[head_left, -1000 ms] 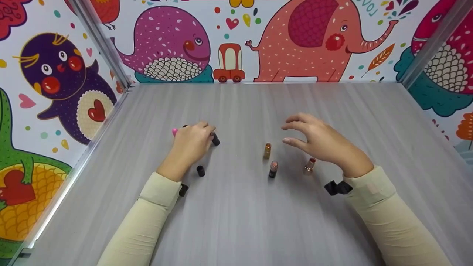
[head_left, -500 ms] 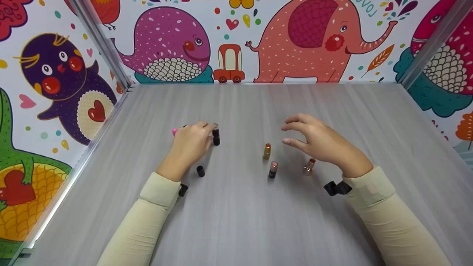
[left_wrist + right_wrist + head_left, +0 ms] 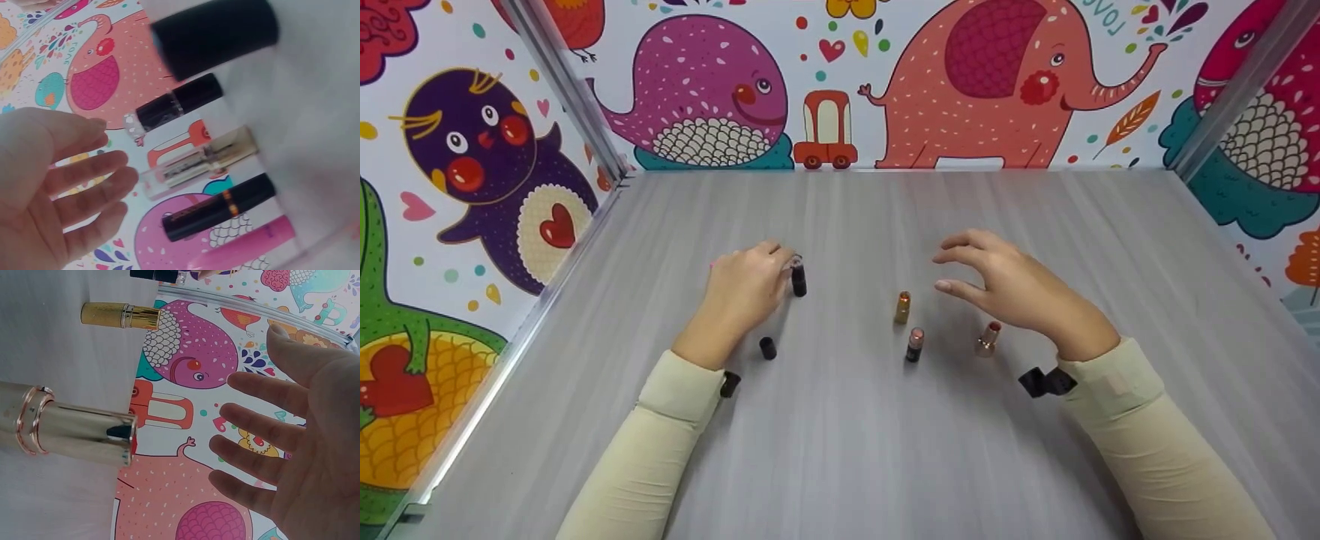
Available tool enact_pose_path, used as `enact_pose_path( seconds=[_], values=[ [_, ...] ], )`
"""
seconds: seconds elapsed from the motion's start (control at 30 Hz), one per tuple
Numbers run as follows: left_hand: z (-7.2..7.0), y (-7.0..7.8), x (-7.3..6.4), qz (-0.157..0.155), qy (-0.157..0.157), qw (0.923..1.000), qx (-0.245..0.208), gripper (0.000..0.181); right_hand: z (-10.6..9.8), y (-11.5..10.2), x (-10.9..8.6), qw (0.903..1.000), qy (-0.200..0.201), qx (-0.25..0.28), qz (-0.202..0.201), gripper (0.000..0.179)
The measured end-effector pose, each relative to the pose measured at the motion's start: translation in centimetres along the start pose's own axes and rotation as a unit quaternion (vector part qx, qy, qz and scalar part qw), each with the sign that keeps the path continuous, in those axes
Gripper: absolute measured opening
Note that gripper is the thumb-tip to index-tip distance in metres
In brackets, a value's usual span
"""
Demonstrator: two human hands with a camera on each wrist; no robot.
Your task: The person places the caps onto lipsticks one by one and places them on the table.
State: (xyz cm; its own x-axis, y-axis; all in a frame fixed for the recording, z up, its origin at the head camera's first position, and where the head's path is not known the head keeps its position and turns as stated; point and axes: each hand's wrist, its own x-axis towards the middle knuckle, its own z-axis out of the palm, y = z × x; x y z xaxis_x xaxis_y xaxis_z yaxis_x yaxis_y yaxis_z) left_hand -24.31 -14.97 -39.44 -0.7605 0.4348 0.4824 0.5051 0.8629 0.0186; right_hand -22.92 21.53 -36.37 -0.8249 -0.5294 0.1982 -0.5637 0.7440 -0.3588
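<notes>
My left hand [image 3: 746,289] is at the left of the table, its fingers loosely bent beside an upright black lipstick with a clear, glinting top [image 3: 799,277]. In the left wrist view that lipstick [image 3: 180,104] stands just past the fingertips, with a gap between. Beyond stand a clear-and-gold lipstick [image 3: 199,163], a black one with a gold band [image 3: 219,208] and a pink tube [image 3: 247,247], mostly hidden by the hand in the head view. My right hand [image 3: 997,281] hovers with spread, relaxed fingers, holding nothing. Near it stands a rose-gold lipstick with a red tip [image 3: 988,339].
A gold uncapped lipstick [image 3: 902,307] and a black-based one with a pinkish tip [image 3: 914,345] stand mid-table. A short black cap [image 3: 767,347] is near the left wrist. Printed cartoon panels [image 3: 975,90] wall the grey table [image 3: 840,450] at the back and sides.
The black lipstick by my left hand went from tilted to upright, and the fingers let go of it. That hand has shifted slightly left, covering most of the pink tube. My right hand is still.
</notes>
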Motion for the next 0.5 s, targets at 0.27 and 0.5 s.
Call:
enact_pose_path(
  seconds=[0.27,0.5],
  values=[
    [-2.1,1.6,0.0,0.022,-0.008,0.9997,0.002,0.01,0.0,0.1,0.1,1.0,-0.006,-0.002,0.0,0.041],
    [-3.9,2.7,-0.4,0.025,-0.192,0.9806,0.029,0.039,0.0,0.0,0.1,0.9999,-0.009,-0.003,0.001,0.041]
  ],
)
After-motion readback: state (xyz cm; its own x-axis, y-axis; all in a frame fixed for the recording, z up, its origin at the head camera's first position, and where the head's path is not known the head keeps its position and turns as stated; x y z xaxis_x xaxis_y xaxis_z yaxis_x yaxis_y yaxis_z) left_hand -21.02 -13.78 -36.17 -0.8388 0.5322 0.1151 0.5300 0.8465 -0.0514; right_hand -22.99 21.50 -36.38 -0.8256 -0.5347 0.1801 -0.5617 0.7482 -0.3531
